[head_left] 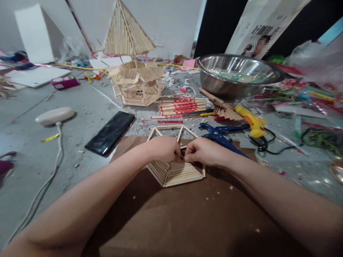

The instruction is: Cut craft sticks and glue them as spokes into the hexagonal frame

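Observation:
A many-sided frame of thin wooden sticks (184, 175) lies on brown paper (182, 217) in front of me. Its two near panels are filled with rows of sticks, while the far part shows bare struts. My left hand (164, 148) is over the frame's left and middle, fingers curled in a pinch. Close by, almost touching it, my right hand (198, 151) pinches near the frame's centre. Whatever lies between the fingertips is too small to make out. Both hands hide part of the frame.
Behind stands a stick pagoda (134, 71). Around lie a phone (109, 132), red-tipped sticks (182, 106), blue-handled pliers (219, 135), a yellow glue gun (252, 121) and a steel bowl (235, 85). On the left is a white corded device (55, 116).

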A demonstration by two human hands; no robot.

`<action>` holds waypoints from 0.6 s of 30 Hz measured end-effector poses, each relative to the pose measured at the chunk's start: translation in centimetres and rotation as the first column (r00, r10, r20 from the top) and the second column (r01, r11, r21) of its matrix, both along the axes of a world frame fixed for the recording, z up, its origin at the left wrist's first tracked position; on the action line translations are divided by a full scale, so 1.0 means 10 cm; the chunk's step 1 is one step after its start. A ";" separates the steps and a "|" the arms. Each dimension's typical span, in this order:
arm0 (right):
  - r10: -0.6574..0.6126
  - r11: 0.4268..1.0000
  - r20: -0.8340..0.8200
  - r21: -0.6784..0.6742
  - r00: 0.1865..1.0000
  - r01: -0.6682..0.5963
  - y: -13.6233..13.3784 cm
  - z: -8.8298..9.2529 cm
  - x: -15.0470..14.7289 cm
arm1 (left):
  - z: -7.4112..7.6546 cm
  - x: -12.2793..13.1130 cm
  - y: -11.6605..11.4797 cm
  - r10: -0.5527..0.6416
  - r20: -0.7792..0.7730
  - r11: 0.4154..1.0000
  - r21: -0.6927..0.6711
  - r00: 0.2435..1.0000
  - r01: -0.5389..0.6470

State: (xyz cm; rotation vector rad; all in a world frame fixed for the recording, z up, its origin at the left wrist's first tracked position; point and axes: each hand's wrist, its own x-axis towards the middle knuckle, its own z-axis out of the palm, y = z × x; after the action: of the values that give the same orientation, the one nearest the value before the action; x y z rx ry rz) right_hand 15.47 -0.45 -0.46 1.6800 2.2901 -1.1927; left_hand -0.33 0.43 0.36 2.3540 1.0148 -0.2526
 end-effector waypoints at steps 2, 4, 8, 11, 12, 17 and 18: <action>-0.004 1.000 0.012 -0.002 1.000 0.004 -0.01 0.01 -0.01 | 0.00 0.00 0.00 0.004 -0.001 1.000 0.004 1.000 -0.004; -0.006 1.000 0.019 -0.002 1.000 0.006 -0.02 0.02 -0.02 | -0.01 0.01 0.00 0.004 0.004 1.000 0.006 1.000 -0.004; -0.010 1.000 0.022 -0.001 1.000 0.010 -0.02 0.03 -0.03 | -0.02 0.01 0.01 0.009 0.014 1.000 0.010 1.000 -0.009; -0.004 1.000 -0.005 -0.008 1.000 0.004 -0.01 0.01 0.00 | -0.02 0.01 0.00 0.006 0.015 1.000 0.017 1.000 -0.006; 0.003 1.000 -0.027 -0.011 1.000 -0.003 -0.01 0.00 0.02 | -0.01 0.00 0.00 0.000 0.018 1.000 0.018 1.000 0.000; 0.000 0.999 -0.207 -0.043 0.978 -0.009 -0.03 -0.07 0.15 | 0.02 -0.01 0.00 -0.006 0.019 1.000 0.027 1.000 0.006; -0.011 0.999 -0.238 -0.047 0.971 0.000 -0.04 -0.08 0.17 | 0.02 -0.01 0.00 -0.007 0.015 0.999 0.032 1.000 0.007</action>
State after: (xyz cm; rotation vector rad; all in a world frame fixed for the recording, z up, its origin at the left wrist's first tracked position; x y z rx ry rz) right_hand 17.22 -0.86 -1.29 1.6070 2.3671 -1.5126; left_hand -0.40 0.46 0.60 2.3848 1.0104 -0.2224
